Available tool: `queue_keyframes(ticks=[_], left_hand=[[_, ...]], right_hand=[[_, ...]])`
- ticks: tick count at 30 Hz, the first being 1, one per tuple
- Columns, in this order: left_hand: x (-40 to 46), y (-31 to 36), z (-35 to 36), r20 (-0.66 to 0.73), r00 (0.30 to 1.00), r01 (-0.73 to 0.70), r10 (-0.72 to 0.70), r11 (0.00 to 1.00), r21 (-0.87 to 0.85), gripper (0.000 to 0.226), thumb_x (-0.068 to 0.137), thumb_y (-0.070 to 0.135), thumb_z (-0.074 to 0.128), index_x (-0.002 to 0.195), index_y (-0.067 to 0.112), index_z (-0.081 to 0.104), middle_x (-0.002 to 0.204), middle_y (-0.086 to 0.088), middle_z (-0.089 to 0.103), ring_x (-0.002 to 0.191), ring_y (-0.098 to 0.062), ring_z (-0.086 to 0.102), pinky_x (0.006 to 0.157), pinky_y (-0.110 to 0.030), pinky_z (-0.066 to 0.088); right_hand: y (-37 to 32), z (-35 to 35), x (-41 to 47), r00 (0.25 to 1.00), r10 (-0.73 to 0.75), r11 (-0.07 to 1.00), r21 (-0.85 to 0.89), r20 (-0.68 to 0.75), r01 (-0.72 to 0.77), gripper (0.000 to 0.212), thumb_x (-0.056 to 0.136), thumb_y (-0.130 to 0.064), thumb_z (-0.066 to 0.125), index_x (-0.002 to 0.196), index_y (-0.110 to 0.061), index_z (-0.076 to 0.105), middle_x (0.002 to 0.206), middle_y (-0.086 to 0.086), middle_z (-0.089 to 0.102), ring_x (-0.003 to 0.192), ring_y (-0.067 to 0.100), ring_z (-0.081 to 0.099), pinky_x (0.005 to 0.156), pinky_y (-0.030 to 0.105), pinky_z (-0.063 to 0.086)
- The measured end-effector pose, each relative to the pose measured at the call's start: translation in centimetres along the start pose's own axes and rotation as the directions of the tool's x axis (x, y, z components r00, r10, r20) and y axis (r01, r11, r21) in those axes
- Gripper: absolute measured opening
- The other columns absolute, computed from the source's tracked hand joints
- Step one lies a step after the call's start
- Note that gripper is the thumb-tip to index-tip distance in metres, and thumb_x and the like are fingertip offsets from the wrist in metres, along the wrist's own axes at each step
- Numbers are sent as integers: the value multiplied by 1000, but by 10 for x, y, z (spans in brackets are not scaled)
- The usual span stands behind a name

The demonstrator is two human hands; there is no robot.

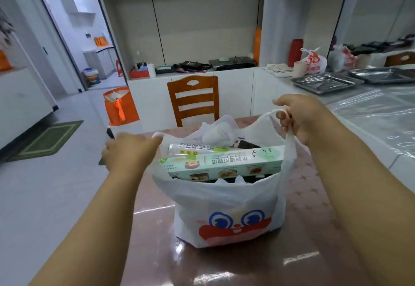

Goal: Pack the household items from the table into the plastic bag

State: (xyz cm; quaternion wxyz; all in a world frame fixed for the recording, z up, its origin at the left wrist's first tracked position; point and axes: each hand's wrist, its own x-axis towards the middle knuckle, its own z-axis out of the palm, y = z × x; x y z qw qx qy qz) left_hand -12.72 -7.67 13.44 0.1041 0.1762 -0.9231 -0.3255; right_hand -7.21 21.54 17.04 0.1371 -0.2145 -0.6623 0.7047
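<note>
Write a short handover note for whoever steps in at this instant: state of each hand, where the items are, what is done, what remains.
Right hand: grips the right handle of the white plastic bag with the cartoon face.
Left hand: at the bag's left rim; its grip is hidden.
Items: long green cardboard box and clear film roll lie in the bag's open mouth.
Done: no loose items visible on the brown glossy table.
Left: probably only closing or lifting the bag.

Bright, even indoor light, soft and diffuse; shadows faint. Specular glare streaks on glossy worktop at bottom centre, more on clear plastic sheet at right. Strong wide-angle bowing at left and right edges. Slight motion blur on left hand; background soft, mildly overexposed upper left.
</note>
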Motion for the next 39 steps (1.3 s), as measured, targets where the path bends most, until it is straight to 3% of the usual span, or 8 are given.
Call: queue_keyframes(ticks=[6,12,15,20,26,31,34,39], left_hand=[[33,30,7,412,911,283,26,688,-668,21,98,9,49,87,-3,62,51,-3,52,56,-15,45,64,-29,53],[50,97,-6,399,917,334,15,520,-786,19,99,16,52,90,5,65,70,-3,53,54,-10,44,70,-21,53],[54,105,-16,277,938,157,206,459,-875,23,100,12,48,104,-8,59,73,-4,50,61,-9,46,66,-16,51],[27,81,-16,235,946,52,225,610,-791,24,101,18,47,97,3,66,76,-6,55,76,-13,54,95,-27,52],[11,34,10,443,897,287,6,754,-591,9,90,12,61,95,5,60,74,-8,51,61,-17,49,60,-30,50],[23,40,3,481,875,225,53,835,-502,21,99,19,53,94,1,62,59,-8,49,52,-15,40,55,-28,50],[23,50,3,472,881,211,24,873,-439,24,97,25,56,86,5,61,80,-12,68,71,-23,63,76,-36,57],[27,57,8,387,921,114,47,917,-383,21,96,30,57,89,10,59,89,-8,69,81,-23,66,77,-37,54]], right_hand=[[-12,6,12,999,-37,982,183,-4,37,35,90,-32,50,124,-22,46,97,20,70,44,10,39,45,22,35],[-35,8,30,980,-183,895,399,-81,200,49,97,-40,42,139,-17,38,100,21,71,44,10,36,47,20,34],[-44,5,36,948,-312,849,429,-64,308,52,96,-40,43,137,-8,37,92,18,71,48,11,38,52,22,35],[-23,0,22,946,-321,855,413,-55,314,42,94,-37,47,127,-11,45,80,18,67,52,17,48,55,24,44],[23,0,7,998,-57,931,362,21,46,35,93,-51,45,100,-17,52,63,4,44,48,12,38,43,21,34],[10,10,13,998,13,997,79,69,-18,45,92,-59,43,113,-20,49,90,13,66,57,20,56,64,32,49],[9,14,19,998,16,997,-71,53,-12,55,92,-63,40,126,-21,47,103,14,69,79,27,65,89,43,53],[9,17,25,999,-34,977,-211,-18,30,62,90,-66,35,135,-24,44,116,11,64,96,26,65,89,44,51]])
